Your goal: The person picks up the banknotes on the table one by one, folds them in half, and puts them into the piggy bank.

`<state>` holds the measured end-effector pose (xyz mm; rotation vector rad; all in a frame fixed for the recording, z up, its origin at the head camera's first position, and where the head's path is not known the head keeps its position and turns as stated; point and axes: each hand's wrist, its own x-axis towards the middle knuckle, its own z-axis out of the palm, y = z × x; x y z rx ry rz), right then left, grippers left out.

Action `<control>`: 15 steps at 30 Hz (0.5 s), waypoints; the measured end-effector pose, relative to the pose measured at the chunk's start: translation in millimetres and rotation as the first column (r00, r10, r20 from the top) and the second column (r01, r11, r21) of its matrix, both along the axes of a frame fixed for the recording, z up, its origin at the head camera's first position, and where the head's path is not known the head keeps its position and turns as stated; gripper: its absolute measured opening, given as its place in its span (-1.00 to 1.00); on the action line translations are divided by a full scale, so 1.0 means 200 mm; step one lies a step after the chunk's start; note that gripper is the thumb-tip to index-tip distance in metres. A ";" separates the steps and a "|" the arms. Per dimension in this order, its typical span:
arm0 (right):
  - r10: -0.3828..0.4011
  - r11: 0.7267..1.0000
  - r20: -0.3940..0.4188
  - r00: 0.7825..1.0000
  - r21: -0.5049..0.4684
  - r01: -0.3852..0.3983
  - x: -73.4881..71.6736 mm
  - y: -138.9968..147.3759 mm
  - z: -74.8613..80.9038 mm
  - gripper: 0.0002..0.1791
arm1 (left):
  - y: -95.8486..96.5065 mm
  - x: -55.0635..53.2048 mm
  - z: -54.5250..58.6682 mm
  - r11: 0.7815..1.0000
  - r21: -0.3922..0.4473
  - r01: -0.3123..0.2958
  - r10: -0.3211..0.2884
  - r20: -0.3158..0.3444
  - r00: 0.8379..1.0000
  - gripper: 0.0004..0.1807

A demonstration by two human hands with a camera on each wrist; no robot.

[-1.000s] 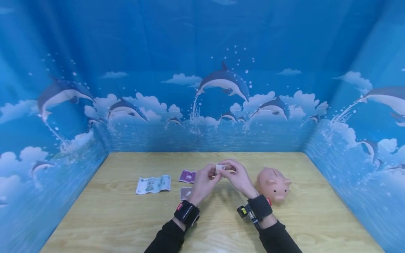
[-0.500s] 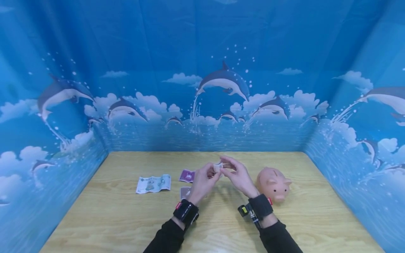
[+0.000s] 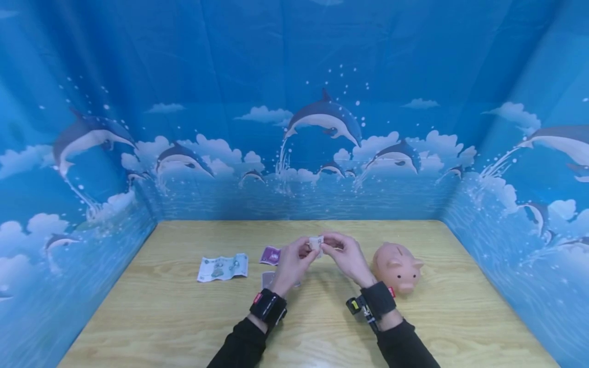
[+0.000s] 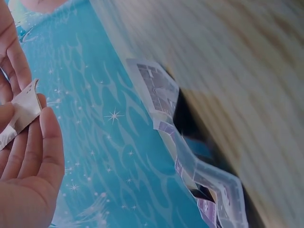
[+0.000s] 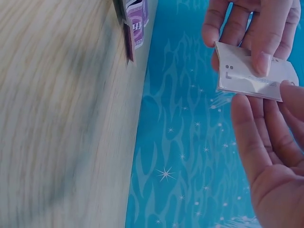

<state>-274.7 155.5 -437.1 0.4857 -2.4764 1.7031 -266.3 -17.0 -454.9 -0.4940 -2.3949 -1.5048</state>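
Two arms in black sleeves [image 3: 241, 343] reach forward from the bottom of the head view. They lean in toward each other, so the hands meet near the middle of the table [image 3: 184, 317]. Each wrist wears a black band [image 3: 378, 300].

The left hand [image 3: 293, 259] and the right hand [image 3: 347, 256] both hold one small folded paper note [image 3: 315, 242] up off the table. The note is pale, with tiny dark marks on it. The left thumb lies flat on top of the note, and the left fingers are bent underneath. The right thumb presses on one corner, with the right fingers softly bent below it. So each hand is nearly closed in a pinch, with just the thin note between thumb and fingers. The palms do not touch.

A pink piggy bank [image 3: 397, 268] stands just beside the right wrist, with a slot on its back. A purple note [image 3: 270, 255] lies by the left hand. A gray-brown note [image 3: 267, 279] is partly hidden by the left arm. A bigger pale green note [image 3: 223, 268] lies farther to the left. Blue cloth with dolphins [image 3: 230, 61] hangs behind.
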 end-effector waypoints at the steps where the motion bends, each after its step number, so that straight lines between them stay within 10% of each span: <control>1: 0.000 1.000 -0.012 1.000 0.007 0.000 0.00 0.00 0.00 -0.66 | 0.00 0.00 0.00 1.000 -0.004 0.000 0.000 -0.002 1.000 -0.78; 15: -0.043 0.996 -0.072 0.996 0.072 0.048 0.01 -0.01 0.00 -0.82 | 0.00 -0.01 -0.02 0.998 -0.064 -0.012 0.010 -0.032 0.999 -0.81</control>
